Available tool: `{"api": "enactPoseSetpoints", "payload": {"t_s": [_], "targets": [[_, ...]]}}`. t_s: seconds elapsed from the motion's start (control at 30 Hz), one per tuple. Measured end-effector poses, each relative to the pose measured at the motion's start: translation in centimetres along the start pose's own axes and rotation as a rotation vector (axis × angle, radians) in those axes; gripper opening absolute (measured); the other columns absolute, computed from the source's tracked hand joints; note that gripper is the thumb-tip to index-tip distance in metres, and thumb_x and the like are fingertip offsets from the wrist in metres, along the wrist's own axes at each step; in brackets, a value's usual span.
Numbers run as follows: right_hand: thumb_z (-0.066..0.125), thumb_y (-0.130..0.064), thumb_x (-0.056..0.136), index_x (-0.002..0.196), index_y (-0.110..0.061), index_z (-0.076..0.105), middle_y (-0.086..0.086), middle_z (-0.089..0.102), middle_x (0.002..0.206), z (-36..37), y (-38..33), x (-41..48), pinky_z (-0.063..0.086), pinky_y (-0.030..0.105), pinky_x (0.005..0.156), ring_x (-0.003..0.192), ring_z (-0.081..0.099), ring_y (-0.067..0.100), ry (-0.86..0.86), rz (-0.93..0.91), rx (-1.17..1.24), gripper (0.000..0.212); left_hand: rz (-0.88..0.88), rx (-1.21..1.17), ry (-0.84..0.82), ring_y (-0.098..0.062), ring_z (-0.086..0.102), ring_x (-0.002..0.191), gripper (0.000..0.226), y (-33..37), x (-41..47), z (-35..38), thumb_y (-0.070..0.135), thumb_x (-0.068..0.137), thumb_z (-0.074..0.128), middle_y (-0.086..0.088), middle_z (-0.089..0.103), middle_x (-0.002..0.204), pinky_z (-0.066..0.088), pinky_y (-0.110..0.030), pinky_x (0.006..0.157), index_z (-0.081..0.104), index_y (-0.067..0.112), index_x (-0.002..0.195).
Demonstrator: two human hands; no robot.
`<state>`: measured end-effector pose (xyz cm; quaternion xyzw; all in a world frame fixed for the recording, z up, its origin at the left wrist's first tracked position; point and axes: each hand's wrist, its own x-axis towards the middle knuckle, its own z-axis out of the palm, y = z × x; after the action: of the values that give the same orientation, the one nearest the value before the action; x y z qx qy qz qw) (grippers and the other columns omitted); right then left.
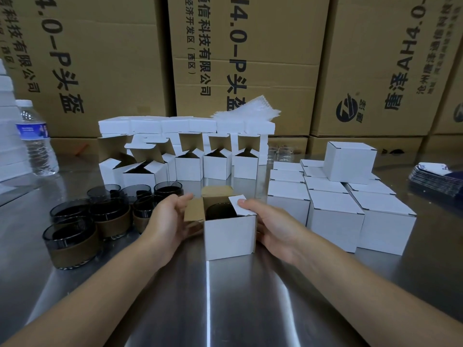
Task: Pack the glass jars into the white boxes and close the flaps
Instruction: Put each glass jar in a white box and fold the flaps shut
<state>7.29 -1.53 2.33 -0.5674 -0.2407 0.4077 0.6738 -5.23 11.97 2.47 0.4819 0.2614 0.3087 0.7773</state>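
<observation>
A white box [230, 236] stands open at the middle of the steel table, with a dark glass jar [221, 212] inside it. My left hand [167, 219] lies against the box's left side, its fingers at the brown left flap. My right hand [270, 226] holds the right side, and its thumb presses the small white right flap inward over the jar. To the left stand several dark glass jars [72, 236] with brown bands. Behind them is a row of open white boxes [188, 166]. Closed white boxes [335, 216] are grouped at the right.
A water bottle [35, 136] stands at the far left by a white stack. Large brown cartons [250, 58] wall off the back. Folded white boxes and bubble wrap [248, 111] lie behind the open row. A pile of dark cards [438, 176] sits at the far right.
</observation>
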Motion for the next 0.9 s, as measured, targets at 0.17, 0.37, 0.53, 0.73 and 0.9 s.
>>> {"api": "enactPoseSetpoints", "payload": {"t_s": [0.17, 0.37, 0.53, 0.73, 0.9], "targets": [[0.066, -0.027, 0.085, 0.102, -0.013, 0.066, 0.001, 0.074, 0.083, 0.0, 0.0, 0.1, 0.051, 0.022, 0.069, 0.071, 0.069, 0.009, 0.000, 0.001, 0.001, 0.022, -0.025, -0.072, -0.009, -0.033, 0.063, 0.100, 0.055, 0.2, 0.3, -0.9, 0.009, 0.076, 0.027, -0.020, 0.069, 0.106, 0.050, -0.046, 0.094, 0.056, 0.000, 0.122], [0.066, -0.027, 0.085, 0.102, -0.013, 0.067, 0.001, 0.075, 0.084, -0.1, 0.1, 0.0, 0.051, 0.022, 0.067, 0.072, 0.070, 0.009, -0.012, 0.003, -0.004, 0.022, -0.054, 0.019, -0.057, -0.021, 0.069, 0.073, 0.048, -0.2, 0.5, -1.2, -0.006, 0.072, 0.026, -0.012, 0.072, 0.078, 0.049, -0.036, 0.090, 0.069, 0.002, 0.089], [0.066, -0.029, 0.085, 0.104, -0.014, 0.066, 0.002, 0.075, 0.086, -0.2, 0.0, -0.1, 0.051, 0.023, 0.068, 0.078, 0.070, 0.011, -0.008, 0.008, -0.016, 0.024, -0.040, 0.092, -0.074, -0.022, 0.066, 0.078, 0.031, -0.5, 0.5, -0.8, -0.004, 0.087, 0.038, -0.010, 0.068, 0.079, 0.051, -0.034, 0.092, 0.068, 0.005, 0.085], [0.066, -0.029, 0.086, 0.104, -0.014, 0.067, 0.004, 0.075, 0.093, -0.2, -0.1, 0.0, 0.051, 0.024, 0.072, 0.083, 0.069, 0.013, -0.002, 0.004, -0.022, 0.024, -0.016, 0.119, -0.147, -0.016, 0.061, 0.065, 0.019, -0.1, 0.0, -0.4, 0.013, 0.081, 0.050, -0.004, 0.064, 0.068, 0.049, -0.030, 0.078, 0.064, 0.011, 0.068], [0.064, -0.029, 0.087, 0.101, -0.015, 0.069, 0.003, 0.075, 0.094, -0.2, -0.1, -0.1, 0.051, 0.024, 0.074, 0.082, 0.070, 0.011, -0.035, -0.010, -0.037, 0.021, -0.004, 0.197, -0.186, -0.016, 0.071, 0.086, 0.027, -0.2, 0.0, -0.3, 0.021, 0.085, 0.062, -0.010, 0.074, 0.098, 0.055, -0.022, 0.067, 0.068, 0.005, 0.106]]}}
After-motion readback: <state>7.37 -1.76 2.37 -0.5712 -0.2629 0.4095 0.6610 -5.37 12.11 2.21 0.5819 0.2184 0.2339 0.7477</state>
